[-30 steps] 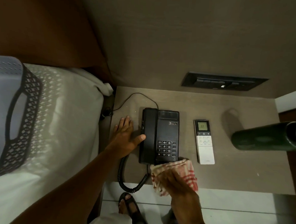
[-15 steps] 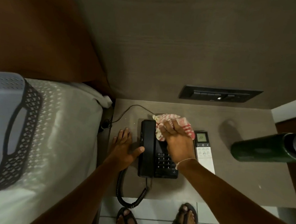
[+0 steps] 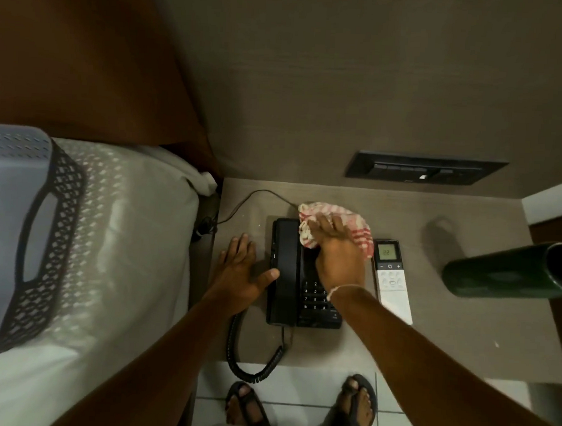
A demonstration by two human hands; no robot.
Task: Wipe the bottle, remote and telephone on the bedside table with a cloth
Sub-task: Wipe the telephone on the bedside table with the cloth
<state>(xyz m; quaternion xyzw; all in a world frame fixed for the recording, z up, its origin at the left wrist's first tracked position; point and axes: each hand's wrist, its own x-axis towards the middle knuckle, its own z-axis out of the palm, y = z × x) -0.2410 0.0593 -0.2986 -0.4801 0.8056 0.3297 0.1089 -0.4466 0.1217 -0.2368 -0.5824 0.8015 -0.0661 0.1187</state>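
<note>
A black telephone (image 3: 286,271) sits on the brown bedside table (image 3: 461,346). My right hand (image 3: 338,264) presses a red-and-white checked cloth (image 3: 334,222) onto the far end of the phone's body, above the keypad. My left hand (image 3: 242,274) lies flat on the table left of the phone, thumb touching the handset's side. A white remote (image 3: 393,284) with a lit display lies just right of the phone. A dark green bottle (image 3: 511,273) stands at the table's right edge.
A bed with a white sheet (image 3: 124,253) and a grey plastic basket (image 3: 21,231) lies to the left. The phone's coiled cord (image 3: 252,367) hangs over the table's front edge. A black switch panel (image 3: 425,170) is on the wall behind. My sandalled feet stand on tiles below.
My right hand has carried the cloth from the phone's near end to its far end over the second. In the last half second it barely shifted. The left hand stayed put.
</note>
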